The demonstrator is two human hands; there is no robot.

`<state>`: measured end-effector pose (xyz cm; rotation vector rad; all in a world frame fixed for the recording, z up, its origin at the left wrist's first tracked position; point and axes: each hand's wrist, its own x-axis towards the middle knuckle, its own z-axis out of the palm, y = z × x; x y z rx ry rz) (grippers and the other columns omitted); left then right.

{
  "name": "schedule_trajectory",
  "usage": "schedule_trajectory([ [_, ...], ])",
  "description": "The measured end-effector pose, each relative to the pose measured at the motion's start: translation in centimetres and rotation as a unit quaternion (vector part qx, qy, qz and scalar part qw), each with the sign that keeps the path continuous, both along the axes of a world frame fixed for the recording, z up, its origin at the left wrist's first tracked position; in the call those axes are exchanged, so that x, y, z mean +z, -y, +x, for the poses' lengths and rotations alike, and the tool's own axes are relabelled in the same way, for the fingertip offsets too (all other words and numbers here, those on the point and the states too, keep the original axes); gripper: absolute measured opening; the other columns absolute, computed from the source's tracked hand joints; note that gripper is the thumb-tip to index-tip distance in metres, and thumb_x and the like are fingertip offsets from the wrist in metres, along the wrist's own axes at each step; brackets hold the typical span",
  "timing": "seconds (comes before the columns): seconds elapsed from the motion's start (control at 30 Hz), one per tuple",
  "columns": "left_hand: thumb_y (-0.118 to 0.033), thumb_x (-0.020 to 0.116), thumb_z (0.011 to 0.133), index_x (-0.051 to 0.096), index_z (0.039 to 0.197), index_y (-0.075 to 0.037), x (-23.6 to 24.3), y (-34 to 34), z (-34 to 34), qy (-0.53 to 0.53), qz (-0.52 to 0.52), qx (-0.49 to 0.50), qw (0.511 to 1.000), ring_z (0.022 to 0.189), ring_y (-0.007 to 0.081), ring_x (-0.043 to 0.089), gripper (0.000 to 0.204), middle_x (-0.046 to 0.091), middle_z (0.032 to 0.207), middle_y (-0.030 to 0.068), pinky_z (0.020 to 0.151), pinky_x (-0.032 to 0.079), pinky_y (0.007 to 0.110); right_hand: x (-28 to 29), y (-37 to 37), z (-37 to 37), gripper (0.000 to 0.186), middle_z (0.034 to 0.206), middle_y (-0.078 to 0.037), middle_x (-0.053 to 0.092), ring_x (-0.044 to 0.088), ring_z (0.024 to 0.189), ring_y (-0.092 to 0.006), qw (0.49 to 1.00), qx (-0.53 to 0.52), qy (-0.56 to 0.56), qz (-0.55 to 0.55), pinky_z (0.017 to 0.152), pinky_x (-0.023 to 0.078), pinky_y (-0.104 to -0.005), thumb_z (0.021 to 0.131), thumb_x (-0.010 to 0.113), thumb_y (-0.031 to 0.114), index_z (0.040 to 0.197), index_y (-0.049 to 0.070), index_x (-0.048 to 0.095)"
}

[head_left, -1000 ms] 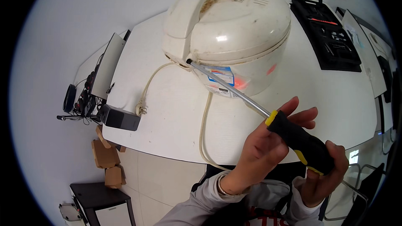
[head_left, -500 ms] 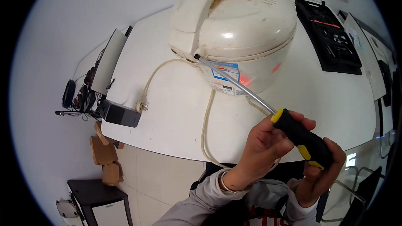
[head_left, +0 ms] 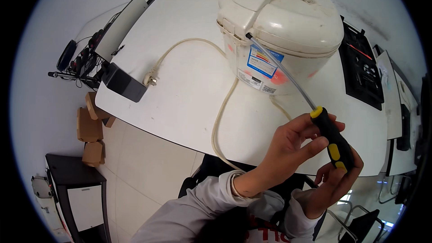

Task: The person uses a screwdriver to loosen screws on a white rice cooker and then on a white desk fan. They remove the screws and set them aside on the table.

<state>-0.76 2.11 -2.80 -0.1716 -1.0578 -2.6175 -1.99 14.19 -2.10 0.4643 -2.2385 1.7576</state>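
A long screwdriver (head_left: pixel 334 140) with a black and yellow handle is held between both hands. My left hand (head_left: pixel 294 141) pinches the front of the handle near the yellow collar. Around the butt end curl the fingers of my right hand (head_left: pixel 339 177). The steel shaft runs up and left, and its dark tip meets the rear hinge area of a cream rice cooker (head_left: pixel 301 29), just under the lid's handle. What the tip engages there is too small to make out. Blue and white labels (head_left: pixel 263 60) show on the cooker's side.
The cooker's cream power cord (head_left: pixel 218 121) loops over the white table (head_left: pixel 175 103), its plug (head_left: pixel 150 78) beside a dark grey box (head_left: pixel 122 83). A black tool case (head_left: pixel 362 65) lies open at the right. Cardboard boxes (head_left: pixel 90 123) and a dark cabinet (head_left: pixel 76 171) stand on the floor.
The view has shifted and tilted, so the cooker appears farther right and higher. The screwdriver stands steeper in the picture, with both hands still on its handle and its tip at the same spot.
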Motion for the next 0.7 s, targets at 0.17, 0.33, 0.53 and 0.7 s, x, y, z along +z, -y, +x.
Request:
schedule_trajectory([
  [0.17, -0.011, 0.055, 0.088, 0.041, 0.124, 0.002, 0.4, 0.0, 0.1, -0.001, 0.011, 0.000, 1.000, 0.114, 0.0231, 0.050, 0.041, 0.054, 0.118, 0.0191, 0.100, 0.038, 0.035, 0.3, -0.1, 0.1, 0.051, 0.080, -0.010, 0.054, 0.039, 0.043, -0.0044, 0.998, 0.032, 0.032, -0.036, 0.039, 0.030, -0.0165, 0.090, 0.044, 0.044, 0.114, 0.000, 0.038],
  [0.33, -0.011, 0.053, 0.090, 0.038, 0.126, 0.001, 0.2, -0.2, 0.3, -0.003, 0.061, -0.031, 0.998, 0.116, 0.0222, 0.048, 0.041, 0.051, 0.122, 0.0188, 0.100, 0.038, 0.034, 0.5, -0.2, 0.0, 0.057, 0.074, -0.010, 0.057, 0.050, 0.047, -0.0082, 0.995, 0.076, 0.045, -0.040, 0.040, 0.035, -0.0166, 0.088, 0.046, 0.048, 0.114, -0.002, 0.038],
  [0.53, -0.014, 0.052, 0.090, 0.038, 0.127, 0.001, -0.1, -0.1, 0.6, 0.003, 0.064, -0.041, 0.997, 0.115, 0.0227, 0.049, 0.042, 0.050, 0.123, 0.0177, 0.100, 0.037, 0.034, 0.9, -0.4, -0.6, 0.063, 0.074, -0.010, 0.059, 0.054, 0.049, -0.0107, 0.989, 0.122, 0.075, -0.044, 0.041, 0.036, -0.0174, 0.085, 0.050, 0.055, 0.111, -0.002, 0.043],
  [0.7, -0.016, 0.052, 0.090, 0.040, 0.126, 0.001, 0.2, 0.3, 0.8, -0.007, 0.052, -0.042, 0.998, 0.114, 0.0229, 0.050, 0.041, 0.052, 0.121, 0.0175, 0.100, 0.037, 0.035, 1.6, -0.2, 0.0, 0.065, 0.074, -0.010, 0.059, 0.054, 0.049, -0.0112, 0.993, 0.098, 0.056, -0.021, 0.044, 0.037, -0.0177, 0.082, 0.054, 0.054, 0.114, -0.002, 0.044],
])
